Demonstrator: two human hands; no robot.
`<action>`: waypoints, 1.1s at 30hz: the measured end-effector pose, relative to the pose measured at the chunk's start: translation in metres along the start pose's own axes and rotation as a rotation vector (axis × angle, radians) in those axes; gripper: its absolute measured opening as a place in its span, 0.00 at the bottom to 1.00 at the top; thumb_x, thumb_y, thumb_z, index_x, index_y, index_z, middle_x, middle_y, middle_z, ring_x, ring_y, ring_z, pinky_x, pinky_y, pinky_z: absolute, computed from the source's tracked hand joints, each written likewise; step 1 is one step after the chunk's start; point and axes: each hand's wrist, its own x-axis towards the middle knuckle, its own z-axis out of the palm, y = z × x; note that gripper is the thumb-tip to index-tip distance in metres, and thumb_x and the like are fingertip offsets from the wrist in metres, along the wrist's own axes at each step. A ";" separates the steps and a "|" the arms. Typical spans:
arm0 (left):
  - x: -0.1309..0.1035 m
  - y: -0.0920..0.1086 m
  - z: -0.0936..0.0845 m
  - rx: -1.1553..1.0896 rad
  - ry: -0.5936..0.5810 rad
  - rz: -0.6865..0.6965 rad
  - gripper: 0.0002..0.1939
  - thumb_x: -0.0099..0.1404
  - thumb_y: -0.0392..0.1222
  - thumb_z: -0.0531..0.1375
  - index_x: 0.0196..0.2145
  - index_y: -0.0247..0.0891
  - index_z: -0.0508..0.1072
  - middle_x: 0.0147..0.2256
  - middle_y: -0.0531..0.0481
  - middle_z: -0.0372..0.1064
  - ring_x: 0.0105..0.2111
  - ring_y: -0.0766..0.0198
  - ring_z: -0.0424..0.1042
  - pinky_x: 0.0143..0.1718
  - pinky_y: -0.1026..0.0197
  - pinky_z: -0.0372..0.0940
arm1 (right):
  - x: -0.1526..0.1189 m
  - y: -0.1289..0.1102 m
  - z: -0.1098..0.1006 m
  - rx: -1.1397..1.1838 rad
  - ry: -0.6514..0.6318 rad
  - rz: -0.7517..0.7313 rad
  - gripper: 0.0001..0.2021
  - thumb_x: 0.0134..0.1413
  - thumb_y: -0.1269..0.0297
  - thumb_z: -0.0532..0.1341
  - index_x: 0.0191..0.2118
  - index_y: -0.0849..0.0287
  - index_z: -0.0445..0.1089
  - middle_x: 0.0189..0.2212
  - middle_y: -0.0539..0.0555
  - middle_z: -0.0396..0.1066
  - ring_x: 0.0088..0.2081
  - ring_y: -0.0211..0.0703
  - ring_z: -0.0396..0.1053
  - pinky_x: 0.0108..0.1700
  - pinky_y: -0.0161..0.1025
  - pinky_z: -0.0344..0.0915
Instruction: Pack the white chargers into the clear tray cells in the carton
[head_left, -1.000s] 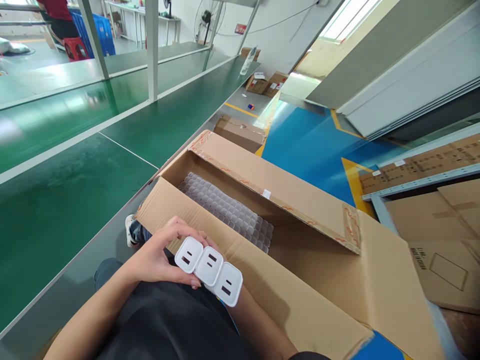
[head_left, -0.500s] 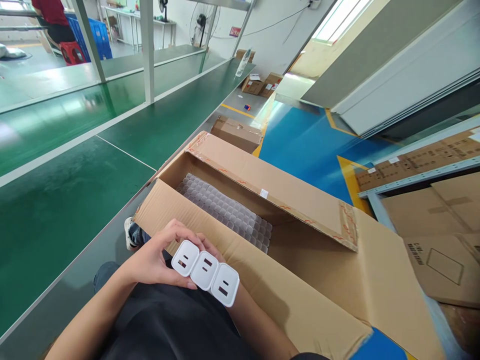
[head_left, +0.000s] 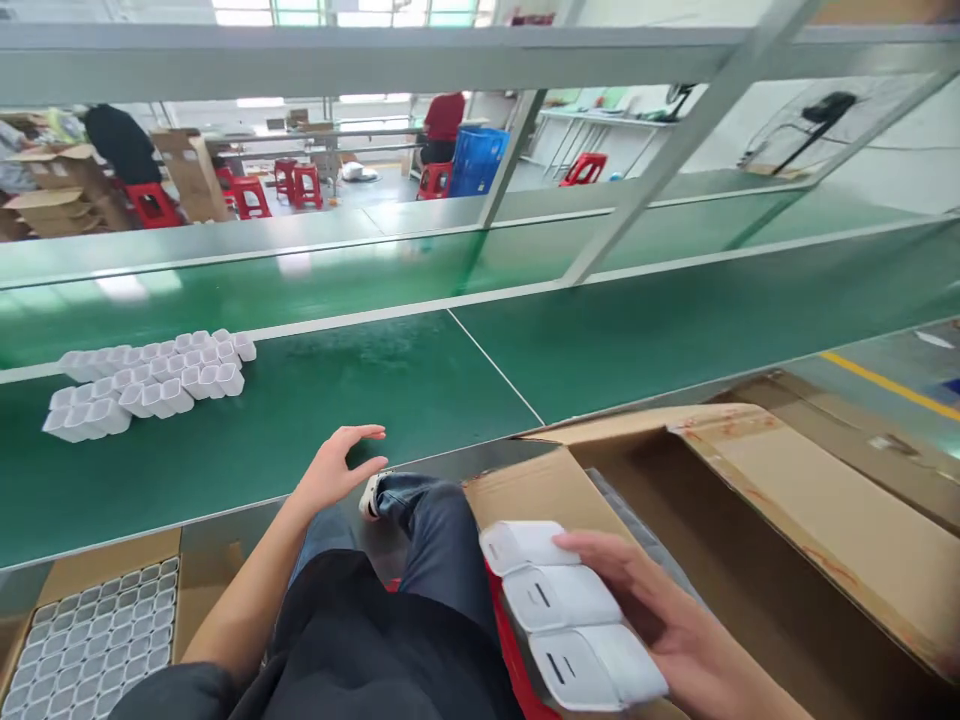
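My right hand (head_left: 667,625) holds a row of three white charger plugs (head_left: 566,612) over my lap, beside the open cardboard box (head_left: 757,490) at the right. My left hand (head_left: 337,470) is free, fingers spread, raised near the front edge of the green conveyor belt (head_left: 420,390). A heap of several white charger plugs (head_left: 150,380) lies on the belt far to the left of that hand.
A second box with a clear cell tray (head_left: 94,630) sits at the lower left. A metal frame with slanted posts (head_left: 660,140) runs over the belt. Beyond it are red stools (head_left: 247,195), a blue crate (head_left: 476,160), cardboard boxes and other people.
My head has turned left, from the box to the belt. My left hand let go of the three plugs and rose toward the belt; my right hand keeps them.
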 end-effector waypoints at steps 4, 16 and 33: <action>-0.041 0.015 -0.011 -0.452 0.029 0.072 0.20 0.69 0.52 0.57 0.53 0.39 0.73 0.52 0.41 0.74 0.51 0.55 0.73 0.52 0.52 0.68 | 0.070 -0.034 0.064 0.291 -0.375 -0.035 0.26 0.49 0.57 0.72 0.54 0.49 0.65 0.46 0.58 0.75 0.44 0.47 0.75 0.45 0.41 0.70; -0.084 0.044 -0.042 -0.651 0.123 0.070 0.10 0.67 0.48 0.61 0.43 0.43 0.78 0.40 0.48 0.72 0.37 0.63 0.67 0.40 0.62 0.63 | 0.115 -0.027 0.183 1.014 -0.524 0.071 0.27 0.43 0.52 0.75 0.46 0.55 0.66 0.28 0.44 0.68 0.25 0.33 0.65 0.27 0.29 0.59; -0.084 0.069 -0.048 -0.468 0.075 -0.089 0.07 0.66 0.48 0.62 0.35 0.42 0.72 0.33 0.54 0.63 0.31 0.68 0.62 0.31 0.64 0.57 | 0.114 -0.023 0.198 1.164 -0.645 0.207 0.28 0.42 0.46 0.73 0.41 0.54 0.60 0.23 0.48 0.75 0.17 0.40 0.70 0.13 0.30 0.63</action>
